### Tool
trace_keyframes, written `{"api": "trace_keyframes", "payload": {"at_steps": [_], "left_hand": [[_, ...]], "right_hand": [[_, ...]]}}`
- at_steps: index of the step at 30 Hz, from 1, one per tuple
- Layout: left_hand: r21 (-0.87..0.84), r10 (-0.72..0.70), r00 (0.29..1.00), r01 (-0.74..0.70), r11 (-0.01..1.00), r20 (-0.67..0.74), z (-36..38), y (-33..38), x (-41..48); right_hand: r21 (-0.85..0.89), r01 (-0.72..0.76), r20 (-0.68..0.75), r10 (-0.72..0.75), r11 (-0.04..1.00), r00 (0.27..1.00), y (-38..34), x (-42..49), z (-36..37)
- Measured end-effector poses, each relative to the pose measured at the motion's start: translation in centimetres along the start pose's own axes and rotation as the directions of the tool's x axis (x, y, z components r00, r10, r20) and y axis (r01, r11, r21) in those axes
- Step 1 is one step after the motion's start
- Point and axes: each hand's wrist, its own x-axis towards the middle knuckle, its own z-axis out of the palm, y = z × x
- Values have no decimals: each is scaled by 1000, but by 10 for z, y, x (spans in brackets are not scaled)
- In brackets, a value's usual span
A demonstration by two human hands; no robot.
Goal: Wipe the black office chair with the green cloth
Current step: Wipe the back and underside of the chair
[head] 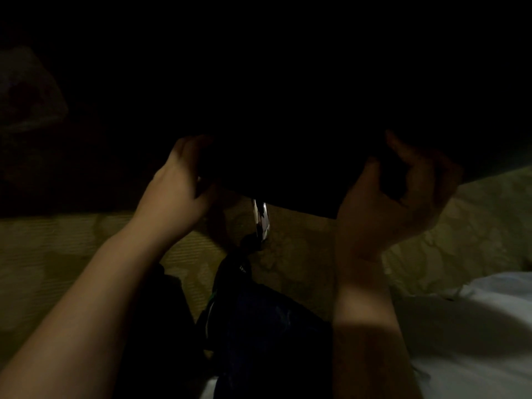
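The view is very dark. The black office chair fills the upper half, with the underside and front edge of its seat just above my hands. Its shiny metal column shows below the seat between my arms. My left hand grips the seat's edge on the left, its fingers lost in the dark. My right hand is turned palm towards me, with fingers and thumb curled round the seat's edge on the right. I cannot make out the green cloth anywhere.
A yellowish patterned floor lies under the chair. A dark blue garment with a thin green stripe sits between my forearms. White fabric lies at the lower right. A dim bulky shape stands at the far left.
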Motion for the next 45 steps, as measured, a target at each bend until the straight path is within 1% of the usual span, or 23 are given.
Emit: {"api": "trace_keyframes", "payload": {"at_steps": [4,8,11,14,17,20,23,27,29,31,34,38,41,43,45], "left_hand": [[26,13,1000,-13,1000,7,2,-2,-1],[46,23,1000,-24,999,21,2,-5,-2],[71,26,999,-28,997,29,1,-6,-2],[86,40,999,-43,995,29,0,-6,-1],[86,47,999,-49,995,22,1,-8,0],[85,54,998,-56,995,21,0,-10,0],[87,63,998,-65,994,22,0,-11,1],[84,72,997,-74,994,28,-1,-11,1],[77,64,997,-66,995,31,-1,-11,1],[75,59,998,-61,995,24,-2,-9,1],[66,61,998,-62,996,15,-4,-6,1],[38,53,998,-52,998,-16,-4,-6,1],[46,79,997,-78,996,-22,-3,-7,1],[71,113,994,-112,991,-9,0,-7,0],[97,127,992,-126,987,1,4,-9,-1]], "right_hand": [[27,-9,30,8,1000,1000,1,-6,3],[5,-36,67,35,999,997,6,-12,4],[-26,-75,139,78,997,987,10,-21,4],[-68,-136,244,148,988,958,15,-34,5],[-116,-190,378,220,975,899,22,-53,6],[-169,-209,480,266,963,836,33,-69,7],[-233,-184,551,285,955,784,44,-86,8],[-384,-217,646,429,898,632,57,-106,9],[-404,-214,655,444,890,612,59,-110,9],[-399,-217,642,441,891,628,59,-107,9],[-372,-209,617,410,904,672,54,-97,8],[-302,-230,541,365,925,758,43,-76,4],[-238,-265,418,345,934,840,33,-56,-4],[-186,-233,287,279,955,916,29,-40,-9],[-138,-194,152,215,971,965,28,-25,-12]]}}
